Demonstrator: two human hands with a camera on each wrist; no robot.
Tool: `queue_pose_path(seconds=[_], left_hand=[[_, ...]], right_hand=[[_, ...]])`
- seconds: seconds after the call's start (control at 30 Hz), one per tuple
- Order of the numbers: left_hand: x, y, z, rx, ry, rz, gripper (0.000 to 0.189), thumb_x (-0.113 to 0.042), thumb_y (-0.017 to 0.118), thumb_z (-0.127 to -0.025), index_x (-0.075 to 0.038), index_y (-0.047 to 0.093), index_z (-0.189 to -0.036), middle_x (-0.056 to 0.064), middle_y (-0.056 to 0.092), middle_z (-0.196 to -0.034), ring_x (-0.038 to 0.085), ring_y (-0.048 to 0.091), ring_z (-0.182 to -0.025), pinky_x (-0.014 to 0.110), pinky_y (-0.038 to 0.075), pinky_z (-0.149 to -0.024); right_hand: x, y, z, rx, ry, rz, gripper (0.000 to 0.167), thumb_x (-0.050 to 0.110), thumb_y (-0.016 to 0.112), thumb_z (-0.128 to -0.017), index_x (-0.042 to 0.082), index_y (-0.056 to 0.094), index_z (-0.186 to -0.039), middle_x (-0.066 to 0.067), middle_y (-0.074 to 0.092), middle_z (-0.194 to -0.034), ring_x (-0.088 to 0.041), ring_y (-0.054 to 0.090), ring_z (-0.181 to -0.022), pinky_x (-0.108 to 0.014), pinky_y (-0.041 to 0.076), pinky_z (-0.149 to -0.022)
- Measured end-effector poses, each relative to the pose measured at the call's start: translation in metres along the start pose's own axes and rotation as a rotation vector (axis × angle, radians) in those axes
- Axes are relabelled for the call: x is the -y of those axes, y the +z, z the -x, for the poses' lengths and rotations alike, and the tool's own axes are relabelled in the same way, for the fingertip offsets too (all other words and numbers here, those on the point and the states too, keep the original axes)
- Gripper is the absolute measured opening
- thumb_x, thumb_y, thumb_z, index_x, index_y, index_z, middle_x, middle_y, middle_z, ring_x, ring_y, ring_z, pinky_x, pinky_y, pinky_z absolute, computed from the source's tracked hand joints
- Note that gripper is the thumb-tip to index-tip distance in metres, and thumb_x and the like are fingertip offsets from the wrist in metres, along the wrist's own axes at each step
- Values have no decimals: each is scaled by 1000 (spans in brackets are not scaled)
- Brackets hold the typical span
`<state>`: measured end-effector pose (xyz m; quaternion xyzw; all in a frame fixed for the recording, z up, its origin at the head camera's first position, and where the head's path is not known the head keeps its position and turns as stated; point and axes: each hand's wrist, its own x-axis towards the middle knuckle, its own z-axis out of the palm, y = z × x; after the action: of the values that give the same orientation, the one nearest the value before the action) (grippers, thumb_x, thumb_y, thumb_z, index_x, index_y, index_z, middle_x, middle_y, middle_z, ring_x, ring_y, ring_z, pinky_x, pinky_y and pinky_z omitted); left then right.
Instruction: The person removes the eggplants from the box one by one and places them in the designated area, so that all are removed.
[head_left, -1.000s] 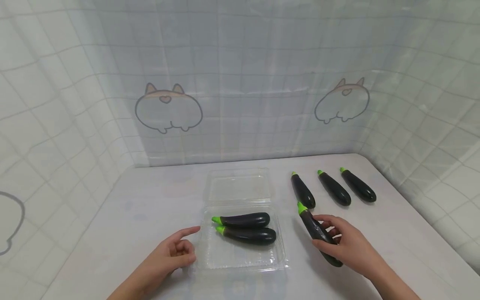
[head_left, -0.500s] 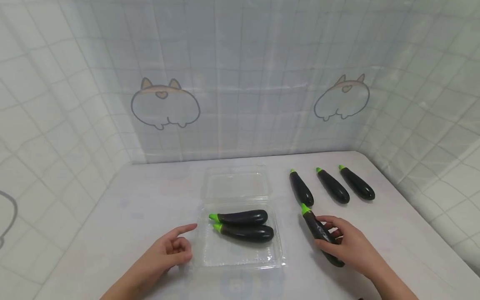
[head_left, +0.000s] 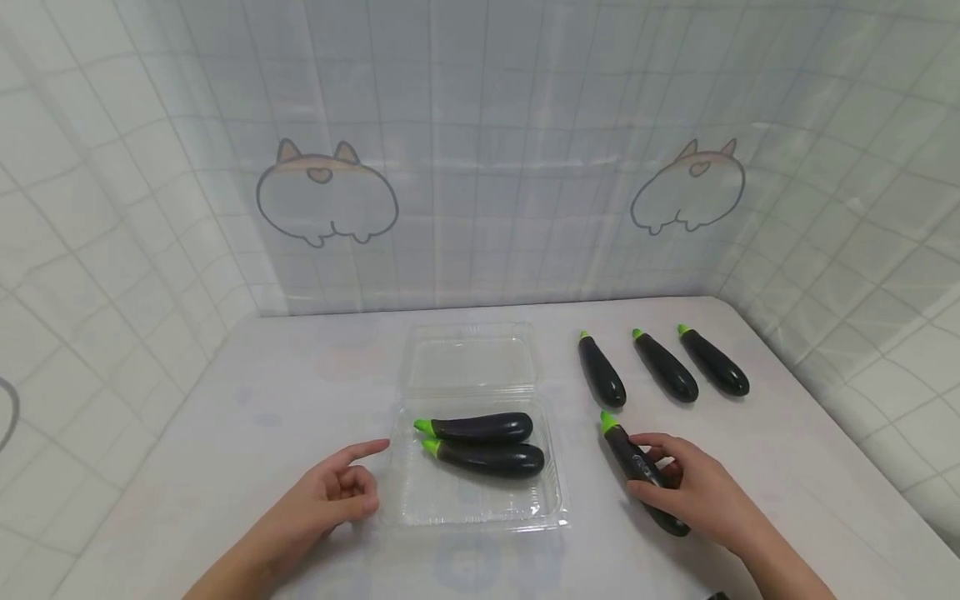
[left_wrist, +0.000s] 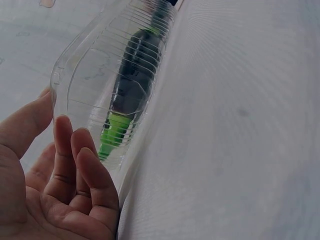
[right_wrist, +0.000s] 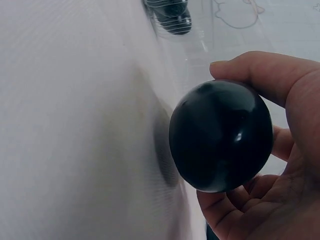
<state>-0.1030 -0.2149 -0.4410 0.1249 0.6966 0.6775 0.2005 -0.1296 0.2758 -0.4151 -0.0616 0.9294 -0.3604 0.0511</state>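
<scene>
- Table [head_left: 300, 375]: pale, flat; three loose eggplants [head_left: 664, 365] in a row.
- Clear box [head_left: 472, 507]: thin ribbed plastic, lid [head_left: 472, 362] laid open behind. Two boxed eggplants [head_left: 491, 460] inside; tally reads two in, four out.
- Left hand [head_left: 326, 487]: index straight at box's left rim, others loosely curled, gripping nothing.
- Right hand [head_left: 697, 492]: curled round held eggplant [head_left: 625, 452], right of box; glossy, dark, blunt-ended.
- Its stem [head_left: 607, 422]: bright green.

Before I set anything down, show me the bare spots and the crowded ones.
Free: table between the left hand, box and back wall; a narrow strip between box and held eggplant; box floor in front of its two eggplants. Crowded: back right, around the other three.
</scene>
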Motion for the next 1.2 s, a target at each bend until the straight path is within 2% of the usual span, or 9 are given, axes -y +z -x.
queue_pose_path(seconds=[0.17,0.47,1.0,1.2], left_hand=[[1,-2,1,5,26,-1,67,1,60,-96,-4,27,-153,4,60,-93,10,56,-80,24,46,-72],[1,-2,1,-3,31,-23,66,0,61,-95,-5,29,-153,5,60,-93,10,55,-79,24,46,-70],[2,0,1,-20,-6,-2,67,-2,62,-95,-7,30,-153,7,60,-95,12,56,-81,25,47,-73],[2,0,0,-9,6,7,67,-1,62,-95,-5,29,-153,5,60,-95,11,56,-81,24,46,-73]], right_hand=[[0,2,-2,16,-6,-2,63,36,85,-77,19,60,-132,-4,61,-105,-14,59,-79,-29,50,-65],[-2,4,-3,30,18,48,65,43,83,-78,18,59,-133,-3,62,-108,-14,60,-85,-31,50,-70],[-3,2,-3,47,-5,67,68,55,77,-79,19,59,-135,-6,60,-114,-16,56,-89,-33,49,-71],[-5,2,-3,45,-18,54,72,54,76,-81,18,54,-139,-8,59,-117,-17,57,-92,-35,49,-74]])
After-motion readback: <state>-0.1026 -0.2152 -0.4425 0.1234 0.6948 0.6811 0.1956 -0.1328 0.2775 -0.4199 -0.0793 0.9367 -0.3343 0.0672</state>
